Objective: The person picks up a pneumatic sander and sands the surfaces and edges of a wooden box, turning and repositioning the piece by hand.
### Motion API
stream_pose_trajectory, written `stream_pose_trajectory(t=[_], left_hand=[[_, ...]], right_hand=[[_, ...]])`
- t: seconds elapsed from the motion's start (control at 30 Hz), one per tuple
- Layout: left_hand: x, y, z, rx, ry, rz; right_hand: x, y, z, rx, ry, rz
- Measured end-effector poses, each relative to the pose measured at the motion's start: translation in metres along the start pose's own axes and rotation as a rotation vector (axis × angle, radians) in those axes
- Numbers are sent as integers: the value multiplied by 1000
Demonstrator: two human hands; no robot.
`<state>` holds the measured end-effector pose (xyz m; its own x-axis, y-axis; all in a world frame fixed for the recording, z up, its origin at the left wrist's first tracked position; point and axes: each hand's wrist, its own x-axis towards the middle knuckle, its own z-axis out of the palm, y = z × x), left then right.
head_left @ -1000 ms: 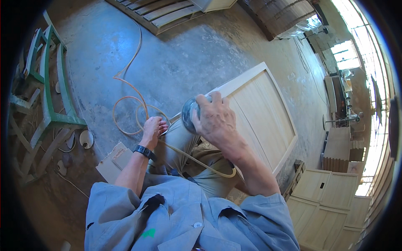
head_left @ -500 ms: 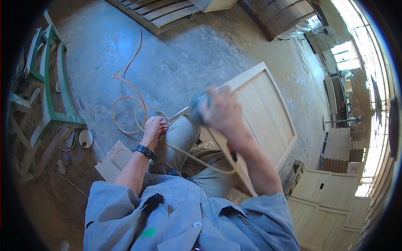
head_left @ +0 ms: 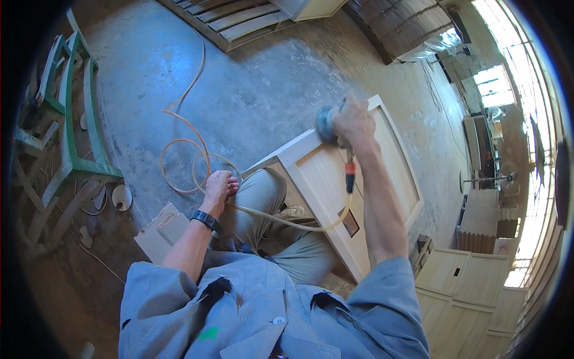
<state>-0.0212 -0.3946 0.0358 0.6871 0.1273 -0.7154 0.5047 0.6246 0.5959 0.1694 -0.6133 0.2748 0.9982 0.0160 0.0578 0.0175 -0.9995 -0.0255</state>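
Observation:
My right hand (head_left: pixel 357 124) grips a round air sander (head_left: pixel 326 124), held on edge at the far frame rail of a pale wooden cabinet (head_left: pixel 305 148). Whether its pad touches the wood cannot be made out. A red and black coupling (head_left: pixel 350 173) joins the sander to a yellowish air hose (head_left: pixel 281 222). That hose sags across my lap to my left hand (head_left: pixel 221 184), which is closed around it beside my knee. The cabinet leans at my right leg, with recessed panels and a small rectangular cutout (head_left: pixel 351 222) near its close side.
Coils of orange hose (head_left: pixel 179 141) lie on the concrete floor at left. A green-edged wooden rack (head_left: pixel 72 149) stands far left. Wooden slats (head_left: pixel 251 21) and a wrapped stack (head_left: pixel 400 27) are at the back. More pale cabinets (head_left: pixel 460 281) stand at right; a broken board (head_left: pixel 161 230) lies by my left forearm.
My right hand has carried the sander rightward and away from me, from beside my knee to the cabinet's far rail. The left hand has barely moved.

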Motion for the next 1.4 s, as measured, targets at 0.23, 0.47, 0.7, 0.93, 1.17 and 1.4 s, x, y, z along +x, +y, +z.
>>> stream_pose_trajectory(t=[0.23, 0.47, 0.7, 0.93, 1.17, 1.4], left_hand=[[4, 2, 3, 55, -20, 7], [-1, 1, 5, -15, -40, 8], [2, -5, 5, 84, -9, 42], [-1, 0, 8, 115, 5, 37], [-4, -1, 10, 66, -30, 71], [6, -11, 2, 143, 19, 93]], right_hand=[[-152, -58, 0, 200, 89, -664], [-48, -24, 4, 47, 36, -215], [-24, -8, 5, 28, 27, -111], [-156, -53, -1, 219, -55, -604], [-5, -11, 4, 13, 16, -56], [-44, -20, 0, 52, -17, -141]])
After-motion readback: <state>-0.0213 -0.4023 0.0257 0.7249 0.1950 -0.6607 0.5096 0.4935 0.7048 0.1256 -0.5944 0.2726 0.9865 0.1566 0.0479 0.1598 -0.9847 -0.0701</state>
